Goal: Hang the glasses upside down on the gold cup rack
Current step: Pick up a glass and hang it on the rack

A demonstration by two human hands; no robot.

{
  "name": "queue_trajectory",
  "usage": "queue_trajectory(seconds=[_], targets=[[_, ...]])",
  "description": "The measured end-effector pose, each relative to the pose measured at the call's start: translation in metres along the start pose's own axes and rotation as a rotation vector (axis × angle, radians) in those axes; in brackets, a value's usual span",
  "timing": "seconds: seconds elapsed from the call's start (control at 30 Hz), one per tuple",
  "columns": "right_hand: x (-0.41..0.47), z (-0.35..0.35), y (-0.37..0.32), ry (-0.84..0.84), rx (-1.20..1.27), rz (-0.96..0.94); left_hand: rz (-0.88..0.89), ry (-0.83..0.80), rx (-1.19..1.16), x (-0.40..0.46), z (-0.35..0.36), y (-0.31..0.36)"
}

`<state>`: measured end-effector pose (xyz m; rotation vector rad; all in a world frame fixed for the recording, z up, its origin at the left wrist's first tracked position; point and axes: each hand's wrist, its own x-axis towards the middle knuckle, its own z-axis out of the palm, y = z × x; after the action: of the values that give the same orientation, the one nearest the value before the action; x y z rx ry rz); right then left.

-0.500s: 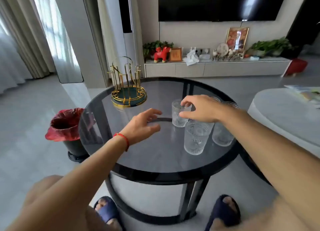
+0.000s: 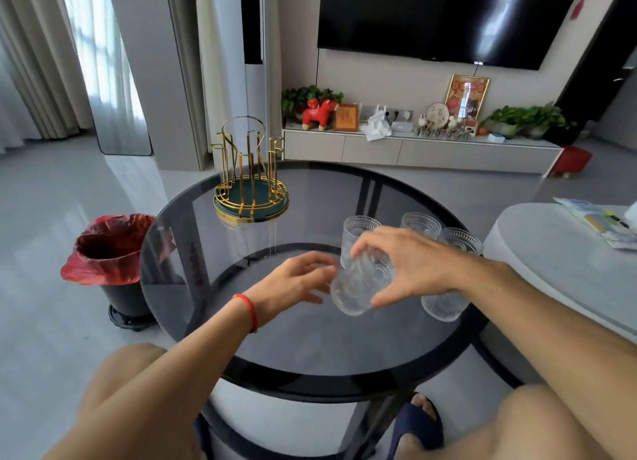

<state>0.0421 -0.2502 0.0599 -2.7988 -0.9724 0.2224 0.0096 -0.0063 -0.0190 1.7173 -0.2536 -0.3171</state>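
The gold cup rack (image 2: pixel 251 180), with a dark green base and upright wire loops, stands bare at the far left of the round dark glass table (image 2: pixel 275 321). My right hand (image 2: pixel 410 266) is shut on a clear ribbed glass (image 2: pixel 358 285), lifted off the table and tilted. My left hand (image 2: pixel 296 282), fingers spread, is right beside that glass at its left. Three more ribbed glasses stand upright on the table: one (image 2: pixel 358 232) just behind the held glass, one (image 2: pixel 421 224) further right, one (image 2: pixel 448 277) mostly hidden behind my right wrist.
A bin with a red liner (image 2: pixel 110 253) stands on the floor left of the table. A pale round side table (image 2: pixel 558 266) with papers sits at the right. A TV cabinet with ornaments runs along the far wall. My knees and slippered feet are below the table's near edge.
My right hand has closed on a glass, lifted it off the table and tilted it. My left hand has moved right, up to the glass.
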Motion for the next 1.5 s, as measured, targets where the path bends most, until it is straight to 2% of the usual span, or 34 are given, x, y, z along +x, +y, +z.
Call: queue_trajectory(seconds=[0.07,0.13,0.2,0.27,0.4,0.47,0.53,0.57,0.63,0.7,0.8,0.9,1.0,1.1,1.2,1.33,1.5], targets=[[0.007,-0.003,-0.01,0.172,0.204,0.031,-0.127,-0.119,-0.31,0.002,-0.007,0.006],[0.02,-0.002,-0.019,0.287,0.361,0.06,-0.082,-0.082,-0.456,0.008,-0.015,0.013],[0.042,0.0,-0.027,0.327,0.407,0.082,-0.012,0.086,-0.452,0.019,-0.031,0.025],[0.07,0.003,-0.038,0.333,0.371,0.083,0.047,0.23,-0.345,0.031,-0.054,0.037],[0.133,0.005,-0.06,0.339,0.283,0.076,0.177,0.38,-0.147,0.051,-0.092,0.037],[0.165,0.0,-0.063,0.364,0.369,0.105,0.23,0.449,-0.203,0.066,-0.11,0.03],[0.188,-0.011,-0.056,0.395,0.473,0.164,0.183,0.516,-0.287,0.079,-0.127,0.027],[0.203,-0.017,-0.049,0.407,0.529,0.195,0.157,0.568,-0.227,0.085,-0.137,0.022],[0.225,-0.032,-0.032,0.47,0.654,0.235,0.155,0.663,0.171,0.094,-0.153,0.01],[0.245,-0.053,-0.016,0.566,0.713,0.251,0.138,0.662,0.533,0.098,-0.162,-0.004],[0.281,-0.083,0.002,0.701,0.721,0.268,0.056,0.547,0.62,0.103,-0.174,-0.02],[0.327,-0.1,0.009,0.742,0.85,0.23,0.02,0.524,0.654,0.108,-0.183,-0.028],[0.375,-0.109,0.007,0.792,0.865,0.203,-0.02,0.5,0.681,0.113,-0.182,-0.035],[0.413,-0.111,0.009,0.763,0.881,0.201,-0.035,0.473,0.727,0.118,-0.18,-0.039],[0.435,-0.104,0.016,0.644,0.852,0.184,-0.045,0.454,0.736,0.119,-0.183,-0.041],[0.447,-0.086,0.015,0.491,0.935,0.096,-0.054,0.461,0.736,0.122,-0.183,-0.04],[0.461,-0.074,0.015,0.318,0.806,0.027,-0.087,0.439,0.727,0.123,-0.18,-0.044]])
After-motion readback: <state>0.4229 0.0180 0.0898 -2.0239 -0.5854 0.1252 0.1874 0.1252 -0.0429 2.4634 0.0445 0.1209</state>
